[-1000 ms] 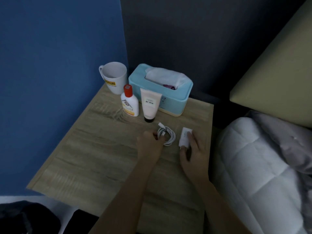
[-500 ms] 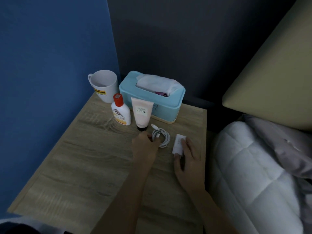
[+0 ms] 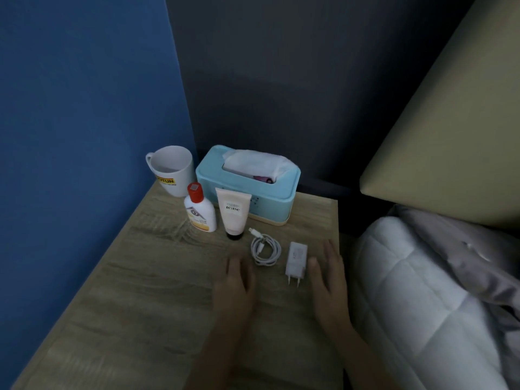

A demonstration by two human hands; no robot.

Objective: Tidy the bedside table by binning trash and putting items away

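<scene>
There is one wooden surface (image 3: 140, 291). On it stand one white mug (image 3: 171, 168), one light blue tissue box (image 3: 270, 204), one white bottle (image 3: 200, 215) with one red cap, and one pale tube (image 3: 233, 213) with one dark cap. There is also one white cable (image 3: 266, 250) wound in a loop and one white charger plug (image 3: 296, 258) with two metal pins. That makes six things on the surface. There are two grips, the left grip (image 3: 235, 288) and the right grip (image 3: 329, 282). Next to the surface are one white quilt (image 3: 408, 291) and one tan headboard (image 3: 450, 136).
</scene>
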